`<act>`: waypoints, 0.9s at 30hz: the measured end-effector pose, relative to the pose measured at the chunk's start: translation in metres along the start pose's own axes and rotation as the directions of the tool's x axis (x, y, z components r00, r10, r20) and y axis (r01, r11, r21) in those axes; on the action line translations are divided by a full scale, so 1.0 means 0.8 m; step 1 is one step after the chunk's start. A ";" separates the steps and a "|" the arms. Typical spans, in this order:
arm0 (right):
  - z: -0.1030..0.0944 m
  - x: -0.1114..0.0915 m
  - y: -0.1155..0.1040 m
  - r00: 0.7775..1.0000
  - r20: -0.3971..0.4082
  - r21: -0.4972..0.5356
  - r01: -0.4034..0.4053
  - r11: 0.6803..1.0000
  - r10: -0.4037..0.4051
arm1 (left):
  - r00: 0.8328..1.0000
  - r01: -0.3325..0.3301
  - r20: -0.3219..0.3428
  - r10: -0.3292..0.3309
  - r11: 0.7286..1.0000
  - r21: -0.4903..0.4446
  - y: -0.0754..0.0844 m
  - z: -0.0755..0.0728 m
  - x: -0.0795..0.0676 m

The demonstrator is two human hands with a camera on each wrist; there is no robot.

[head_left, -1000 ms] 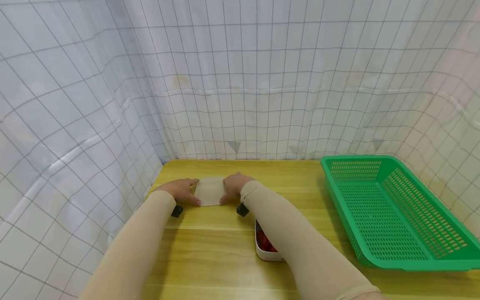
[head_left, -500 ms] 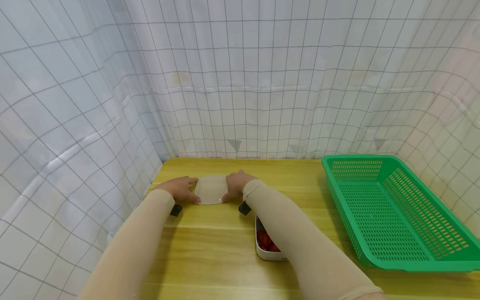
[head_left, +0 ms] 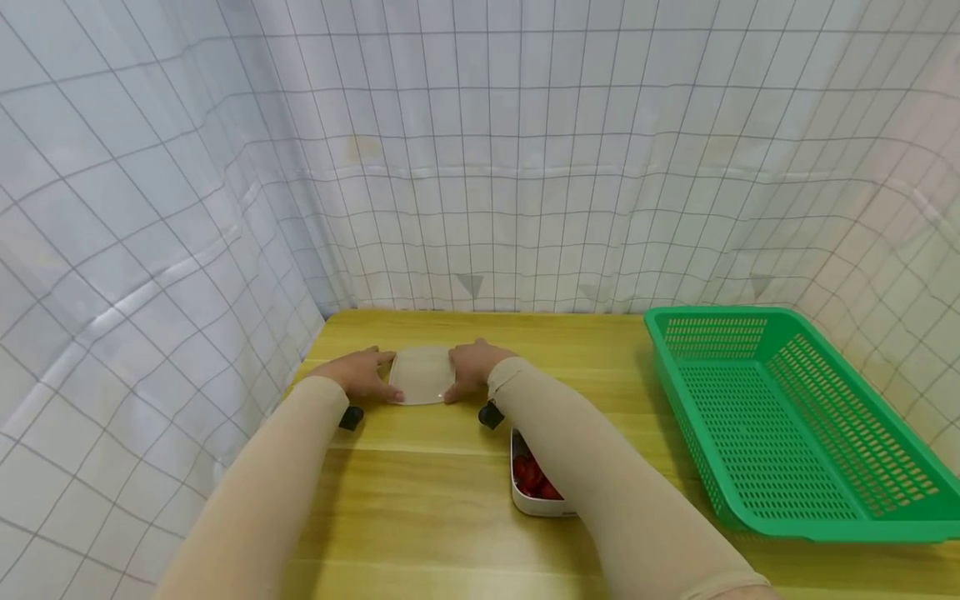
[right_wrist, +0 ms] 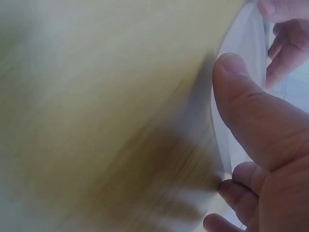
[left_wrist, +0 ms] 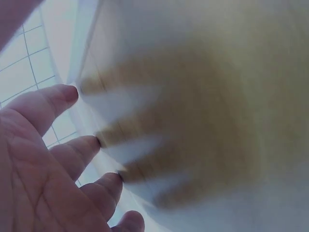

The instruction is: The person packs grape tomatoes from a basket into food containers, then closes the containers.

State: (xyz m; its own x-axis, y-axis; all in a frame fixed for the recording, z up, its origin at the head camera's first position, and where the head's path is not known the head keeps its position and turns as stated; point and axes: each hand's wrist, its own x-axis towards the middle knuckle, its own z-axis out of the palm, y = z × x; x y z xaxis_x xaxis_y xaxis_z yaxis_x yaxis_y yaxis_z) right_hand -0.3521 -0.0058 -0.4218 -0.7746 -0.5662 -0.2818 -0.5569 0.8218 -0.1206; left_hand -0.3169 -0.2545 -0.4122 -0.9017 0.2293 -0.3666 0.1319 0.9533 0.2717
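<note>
A pale, translucent rectangular lid [head_left: 422,377] with rounded corners lies flat at the back left of the wooden table, between both hands. My left hand [head_left: 358,374] holds its left side, the thumb at the near corner and the fingers spread along the edge. In the left wrist view the fingertips [left_wrist: 99,141] meet their own shadows on the tabletop. On the other side, my right hand [head_left: 476,367] holds the lid's right edge. The right wrist view shows that thumb [right_wrist: 236,87] on the near side of the lid's thin white edge [right_wrist: 221,130], with the fingers bent behind.
A white box [head_left: 534,506] with red, rounded pieces inside [head_left: 531,477] stands nearer me, partly hidden under the right sleeve. A large green plastic basket [head_left: 772,450] takes up the table's right side. White gridded sheeting [head_left: 487,167] encloses the back and sides.
The right hand has shifted slightly to the right along with the lid's right edge. Otherwise the hands stay around the lid, and the head view tilts a little.
</note>
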 end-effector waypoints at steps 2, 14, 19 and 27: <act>0.000 0.001 0.001 1.000 0.002 0.007 0.000 1.000 0.000 | 1.000 0.010 0.009 -0.010 1.000 -0.014 -0.001 0.000 0.000; -0.002 -0.007 -0.002 1.000 -0.005 0.031 0.026 0.999 -0.026 | 1.000 0.019 0.006 -0.019 0.999 -0.043 -0.002 0.005 0.000; -0.002 -0.009 -0.002 0.999 -0.031 0.055 0.041 0.998 -0.039 | 1.000 0.005 -0.001 -0.005 0.995 -0.099 -0.002 0.007 -0.001; -0.001 -0.014 0.001 0.997 -0.065 0.133 0.043 0.990 -0.035 | 0.999 -0.029 -0.028 0.024 0.981 -0.192 0.002 0.010 -0.005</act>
State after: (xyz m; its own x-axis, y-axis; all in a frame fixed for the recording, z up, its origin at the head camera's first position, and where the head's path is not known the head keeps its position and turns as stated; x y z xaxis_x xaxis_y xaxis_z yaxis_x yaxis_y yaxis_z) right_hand -0.3440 0.0013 -0.4177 -0.7728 -0.5972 -0.2146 -0.5450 0.7978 -0.2577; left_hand -0.3095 -0.2521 -0.4171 -0.9094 0.2467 -0.3348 0.0767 0.8907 0.4480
